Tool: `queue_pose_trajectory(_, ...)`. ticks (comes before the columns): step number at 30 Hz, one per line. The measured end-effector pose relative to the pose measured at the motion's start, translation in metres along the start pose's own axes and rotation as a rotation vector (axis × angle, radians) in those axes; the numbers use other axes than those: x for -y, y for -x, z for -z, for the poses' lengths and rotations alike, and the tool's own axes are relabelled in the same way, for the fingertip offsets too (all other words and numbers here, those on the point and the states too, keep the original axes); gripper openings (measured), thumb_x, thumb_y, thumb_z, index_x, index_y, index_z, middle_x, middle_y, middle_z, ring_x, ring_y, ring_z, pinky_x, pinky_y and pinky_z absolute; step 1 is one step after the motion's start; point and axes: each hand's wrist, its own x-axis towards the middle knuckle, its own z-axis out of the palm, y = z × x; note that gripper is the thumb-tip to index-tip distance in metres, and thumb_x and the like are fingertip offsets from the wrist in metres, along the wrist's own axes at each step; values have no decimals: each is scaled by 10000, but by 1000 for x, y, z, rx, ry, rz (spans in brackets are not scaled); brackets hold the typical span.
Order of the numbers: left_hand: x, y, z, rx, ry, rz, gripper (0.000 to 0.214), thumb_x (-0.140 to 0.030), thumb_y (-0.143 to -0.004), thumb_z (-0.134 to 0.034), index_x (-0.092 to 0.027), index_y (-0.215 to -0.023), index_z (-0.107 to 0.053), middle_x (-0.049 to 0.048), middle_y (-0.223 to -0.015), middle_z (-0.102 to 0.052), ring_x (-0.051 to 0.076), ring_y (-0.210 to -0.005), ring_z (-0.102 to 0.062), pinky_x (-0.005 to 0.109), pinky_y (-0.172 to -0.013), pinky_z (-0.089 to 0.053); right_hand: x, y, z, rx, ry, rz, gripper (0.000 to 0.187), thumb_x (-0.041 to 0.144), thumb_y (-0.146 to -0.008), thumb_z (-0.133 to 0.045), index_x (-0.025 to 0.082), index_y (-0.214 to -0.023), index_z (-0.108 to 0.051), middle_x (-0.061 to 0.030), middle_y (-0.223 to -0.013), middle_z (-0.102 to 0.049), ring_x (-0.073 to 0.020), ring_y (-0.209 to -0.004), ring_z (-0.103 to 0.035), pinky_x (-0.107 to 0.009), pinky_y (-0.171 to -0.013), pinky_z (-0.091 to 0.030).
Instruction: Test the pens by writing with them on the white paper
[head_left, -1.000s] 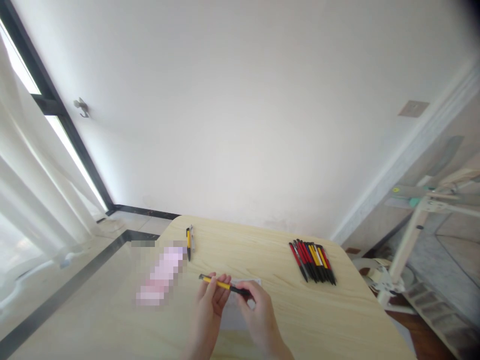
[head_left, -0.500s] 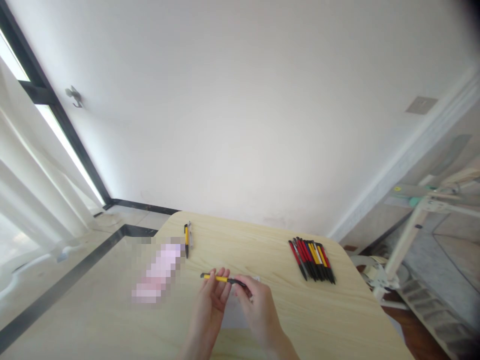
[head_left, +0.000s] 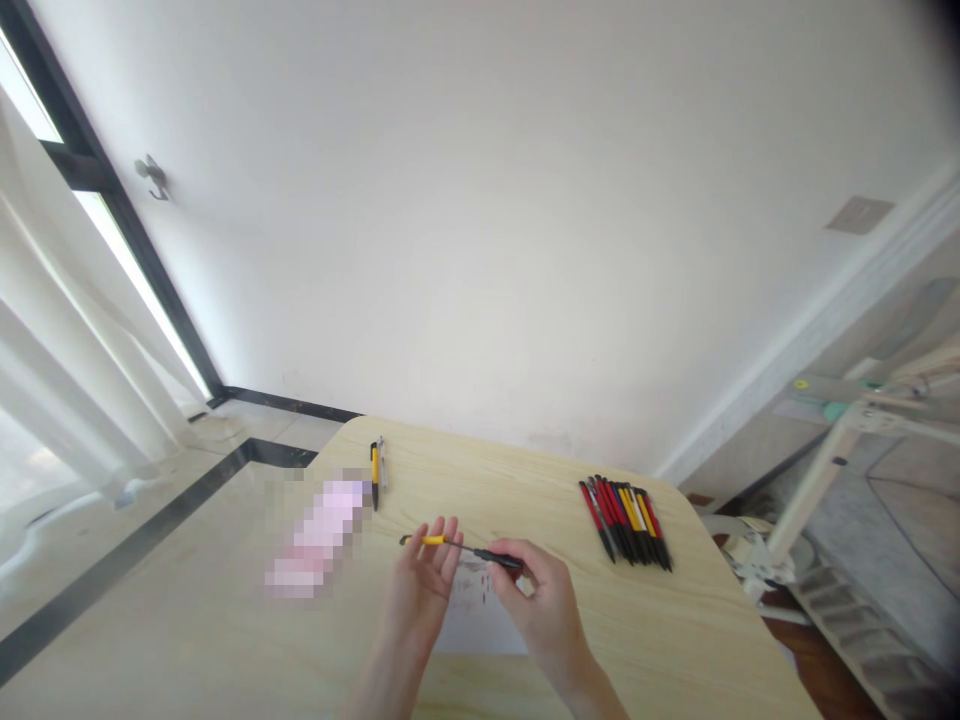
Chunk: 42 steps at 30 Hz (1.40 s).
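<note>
— Holding it at both ends, look: the yellow and black pen (head_left: 459, 546) runs level between the two hands, just above the sheet of paper (head_left: 480, 620). The left hand (head_left: 421, 592) pinches the yellow end, the right hand (head_left: 541, 600) is closed on the black end.

— Why crosswise like that, not in a writing grip?

— My guess is that it's so each hand can work against the other; a pen held at both ends can be twisted or pulled. The left fingers (head_left: 448, 535) are half spread, with only the tips on the barrel, while the right fingers are curled tight round theirs.

— And the paper under them?

— It lies flat on the surface (head_left: 675, 640), right below the fingers, with some small dark marks on it, too blurred to read. Handy for trying a tip, I'd say.

— What about the rest?

— Well off to the right of the right hand lies a bundle of pens (head_left: 626, 508), red, black and yellow, laid side by side. Beyond the left fingers, toward the far edge, another yellow pen (head_left: 374, 474) sits beside a pale one (head_left: 382, 462), apart from the bundle.
</note>
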Motion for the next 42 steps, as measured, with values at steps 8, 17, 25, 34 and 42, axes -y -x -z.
queue_pose_trajectory(8, -1, -3, 4, 8, 36, -40, 96, -50, -779, -467, -90, -797, -552, 132, -924, -625, 196, -888, -614, 237, -680, -550, -15, 5, -5, -143, -442, -260, 266, 344, -703, -623, 121, -845, -598, -37, -581, -617, -114, -465, -526, -242, -449, -458)
queue_pose_trajectory(17, -1, -6, 5, 0, 52, -86, 103, -58, -795, -451, -76, -833, -545, 152, -977, -598, 213, -919, -603, 248, -673, -559, -28, 19, -18, -210, -783, -380, 199, 313, -708, -633, 153, -811, -572, 15, -533, -561, -87, -457, -480, -197, -424, -371)
queue_pose_trajectory(25, -22, -1, 17, 7, 74, -61, 124, -88, -806, -452, -97, -741, -558, 129, -910, -632, 197, -871, -623, 235, -651, -561, -56, 11, 7, 50, 140, -170, 116, 247, -713, -537, 159, -729, -611, -26, -626, -604, -135, -558, -538, -226, -529, -419)
queue_pose_trajectory(34, -21, 2, 19, -18, 36, -59, 123, -87, -811, -446, -77, -867, -555, 131, -921, -624, 178, -842, -629, 224, -642, -561, -48, 9, 10, 115, 131, -176, 108, 257, -732, -505, 170, -720, -567, 17, -551, -552, -101, -459, -476, -199, -440, -369)
queue_pose_trajectory(42, 6, 6, 15, -6, -30, -86, 92, -59, -791, -458, -122, -780, -524, 119, -943, -613, 208, -885, -618, 248, -665, -553, -27, 15, -24, -33, -540, -346, 159, 269, -708, -563, 171, -787, -466, 11, -655, -584, -48, -340, -432, -164, -307, -341)
